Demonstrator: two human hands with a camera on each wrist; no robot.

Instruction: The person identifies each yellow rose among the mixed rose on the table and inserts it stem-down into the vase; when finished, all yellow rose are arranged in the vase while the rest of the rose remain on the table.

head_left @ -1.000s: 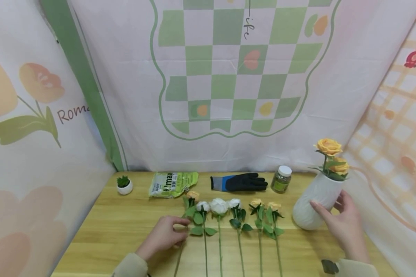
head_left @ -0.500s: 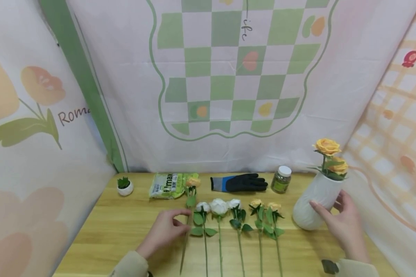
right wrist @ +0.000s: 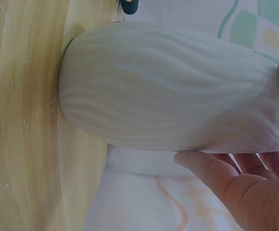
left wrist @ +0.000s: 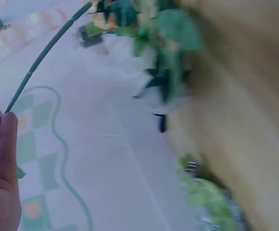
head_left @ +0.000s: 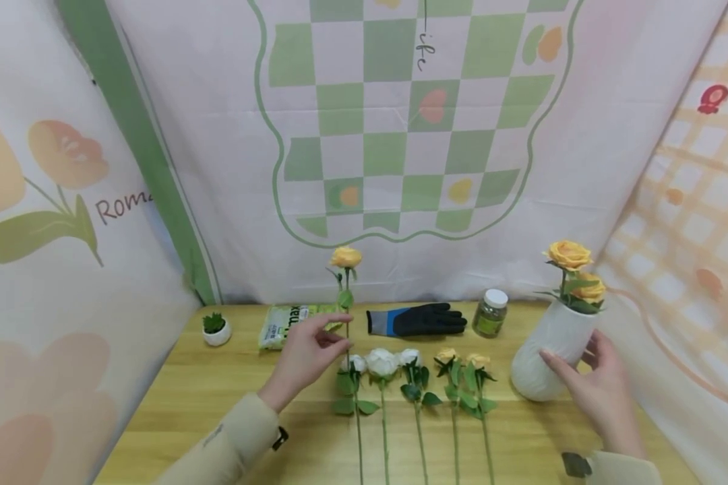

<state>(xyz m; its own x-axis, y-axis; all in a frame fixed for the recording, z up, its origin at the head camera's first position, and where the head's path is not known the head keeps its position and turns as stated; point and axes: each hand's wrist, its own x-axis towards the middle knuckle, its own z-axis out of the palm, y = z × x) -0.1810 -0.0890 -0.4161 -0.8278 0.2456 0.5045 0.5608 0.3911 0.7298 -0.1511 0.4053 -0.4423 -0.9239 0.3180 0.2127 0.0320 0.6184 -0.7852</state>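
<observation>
My left hand [head_left: 308, 351] pinches the stem of a yellow rose [head_left: 346, 257], held upright above the table's left-middle; the left wrist view shows the green stem [left wrist: 42, 56] between thumb and fingers. My right hand [head_left: 607, 394] holds the side of a white vase [head_left: 549, 350], with two yellow roses [head_left: 569, 256] standing in it. The right wrist view shows fingers and thumb on the ribbed vase [right wrist: 173, 89], its base on the wood. Between the hands lie white roses [head_left: 382, 364] and two yellow roses [head_left: 478, 364] in a row, stems toward me.
Along the back stand a small potted plant [head_left: 216, 329] and a lidded jar [head_left: 490, 313], with a green-white packet [head_left: 276, 327] and a black-blue glove [head_left: 427, 320] lying between them. Printed cloth [head_left: 230, 168] hangs behind and at both sides.
My left hand has raised the yellow rose from the table, up and slightly to the right, and its stem has turned upright. The right hand and the vase have stayed in place.
</observation>
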